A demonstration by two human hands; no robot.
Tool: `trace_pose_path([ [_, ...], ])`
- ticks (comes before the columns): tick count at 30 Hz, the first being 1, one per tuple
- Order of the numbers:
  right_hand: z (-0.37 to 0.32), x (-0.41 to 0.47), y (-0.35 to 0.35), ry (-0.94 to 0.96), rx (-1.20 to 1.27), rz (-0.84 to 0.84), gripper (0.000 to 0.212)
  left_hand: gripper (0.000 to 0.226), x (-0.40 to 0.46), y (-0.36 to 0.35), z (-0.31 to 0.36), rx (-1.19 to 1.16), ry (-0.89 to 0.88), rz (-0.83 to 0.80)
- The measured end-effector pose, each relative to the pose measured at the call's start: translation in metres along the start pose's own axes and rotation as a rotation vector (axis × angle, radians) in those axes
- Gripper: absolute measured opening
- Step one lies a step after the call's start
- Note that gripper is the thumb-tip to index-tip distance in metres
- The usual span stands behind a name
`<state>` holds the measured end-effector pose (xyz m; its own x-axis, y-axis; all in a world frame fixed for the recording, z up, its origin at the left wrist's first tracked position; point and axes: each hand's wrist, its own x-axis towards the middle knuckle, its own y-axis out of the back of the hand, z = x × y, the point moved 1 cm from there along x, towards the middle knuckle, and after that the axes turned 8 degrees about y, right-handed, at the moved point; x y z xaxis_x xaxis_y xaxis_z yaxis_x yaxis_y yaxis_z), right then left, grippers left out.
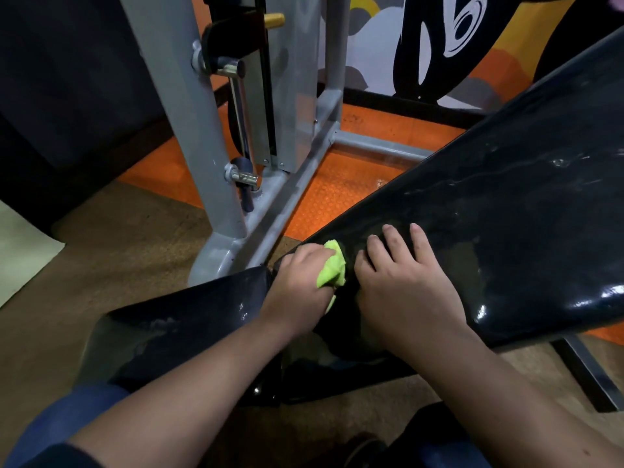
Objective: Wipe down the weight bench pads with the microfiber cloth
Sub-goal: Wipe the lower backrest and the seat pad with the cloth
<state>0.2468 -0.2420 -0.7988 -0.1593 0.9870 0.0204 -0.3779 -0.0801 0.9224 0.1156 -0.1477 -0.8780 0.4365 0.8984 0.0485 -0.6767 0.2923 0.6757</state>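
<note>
The black glossy back pad (506, 184) of the weight bench slopes up to the right. The black seat pad (182, 329) lies lower left of it. My left hand (297, 288) grips a bunched lime-green microfiber cloth (332, 265) and presses it against the lower end of the back pad, near the gap between the two pads. My right hand (405, 285) rests flat on the back pad just right of the cloth, fingers spread and straight. Wet streaks show on both pads.
A grey steel machine frame (209, 136) with chrome pins and a yellow knob (274, 20) stands behind the bench. Orange rubber flooring (337, 190) lies under it, brown carpet (118, 248) nearer me. A black floor bar (587, 376) runs at lower right.
</note>
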Motion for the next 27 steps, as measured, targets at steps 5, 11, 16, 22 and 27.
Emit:
trace_pose_path([
  [5,-0.002,0.008,0.001,0.030,0.006,-0.029,0.058,0.052,0.021,-0.001,0.014,0.005,0.062,0.058],
  [11,-0.001,0.009,-0.001,0.061,0.000,-0.052,0.063,0.053,0.030,0.009,-0.015,0.010,0.110,0.008],
  [16,-0.001,0.010,-0.005,0.056,0.024,-0.038,0.065,0.052,0.050,0.003,0.011,0.051,0.048,0.013],
  [22,-0.002,0.013,-0.002,0.063,0.031,-0.036,0.061,0.053,0.075,0.010,-0.005,0.021,0.186,-0.023],
  [27,-0.003,0.012,-0.002,0.074,0.022,-0.040,0.061,0.054,0.072,0.010,-0.010,0.007,0.106,-0.063],
])
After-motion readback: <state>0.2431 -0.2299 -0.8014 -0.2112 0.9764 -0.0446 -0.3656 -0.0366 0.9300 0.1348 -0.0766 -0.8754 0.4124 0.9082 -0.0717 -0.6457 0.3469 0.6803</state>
